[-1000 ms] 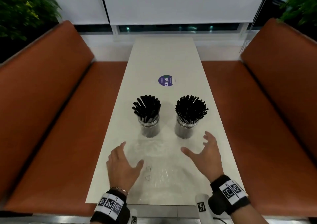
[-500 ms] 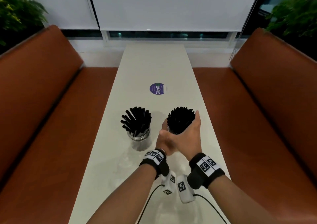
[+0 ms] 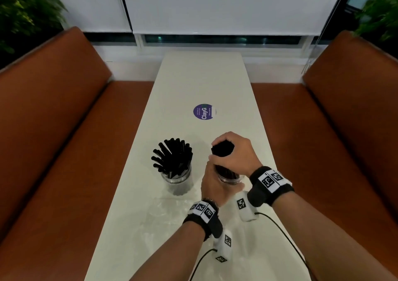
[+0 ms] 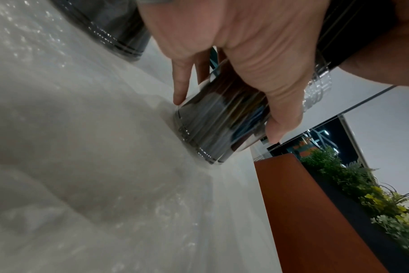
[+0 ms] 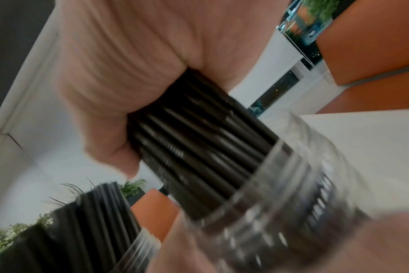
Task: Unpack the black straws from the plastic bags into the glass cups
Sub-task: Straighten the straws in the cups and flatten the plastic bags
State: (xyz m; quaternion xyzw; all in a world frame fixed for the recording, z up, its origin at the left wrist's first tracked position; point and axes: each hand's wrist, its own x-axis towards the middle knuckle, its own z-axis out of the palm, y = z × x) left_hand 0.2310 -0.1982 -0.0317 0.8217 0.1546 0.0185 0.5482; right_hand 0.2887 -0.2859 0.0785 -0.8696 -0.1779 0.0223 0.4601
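My right hand (image 3: 233,153) was wrapped around the upper part of the black straws (image 3: 222,149) in the right glass cup (image 3: 230,178), fingers and thumb curled about the bundle so it was squeezed into one tight column. My left hand (image 3: 215,186) gripped that cup low on its wall, and the left wrist view showed my fingers (image 4: 182,81) reaching down toward its base, where the cup (image 4: 220,118) stood on the counter (image 3: 202,82). The step, as I judged it, was tidying the bundle so it sat straight and deep in the glass. To do it well I needed to keep the cup pinned flat with the left hand while the right pressed and gathered evenly from above. A sideways pull would likely tip the glass or bend the straws. I thought it best to ease my squeeze slowly, so the straws fanned out against the rim without springing free.

The right cup was packed with straws (image 5: 199,144), which rose straight out of its ribbed rim (image 5: 280,184). The left glass cup (image 3: 178,180) stood just beside it, untouched by either hand, with its own straws (image 3: 172,158) splayed loosely outward above the rim. Nearer to me, crumpled clear plastic bags (image 3: 170,214) lay flat on the counter, and I saw no straws in them. A round purple sticker (image 3: 203,111) sat farther along the counter.
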